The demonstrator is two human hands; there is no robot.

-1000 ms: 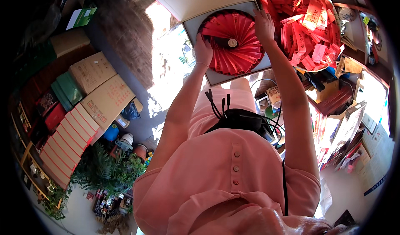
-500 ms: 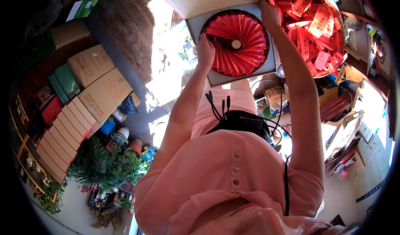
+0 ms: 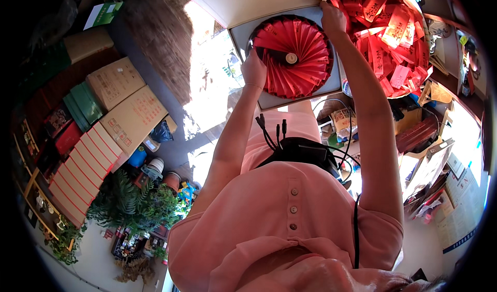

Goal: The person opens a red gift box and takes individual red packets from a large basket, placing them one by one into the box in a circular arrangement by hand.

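Note:
A shallow square box [image 3: 275, 104] with a pale grey inside lies before me, its pale lid [image 3: 253, 2] raised at the far side. Inside is a round ring of fanned red paper packets [image 3: 297, 77] with a dark rim and a small pale round piece [image 3: 291, 58] at its middle. My left hand [image 3: 254, 68] is at the ring's left rim, its fingers bent and partly hidden; what they hold cannot be made out. My right hand [image 3: 334, 20] is closed at the box's far right corner, beside the lid's lower edge.
A round container heaped with loose red packets [image 3: 385, 38] stands right of the box. Cartons [image 3: 134, 113] and a row of pale boxes with red edges [image 3: 85, 173] stand left, with potted plants [image 3: 137, 196] nearer. A black pouch with cables [image 3: 300, 150] sits at my waist.
My left hand has shifted slightly nearer to me and turned along the ring's left rim. My right hand stays at the corner, a touch further left. The ring looks about the same.

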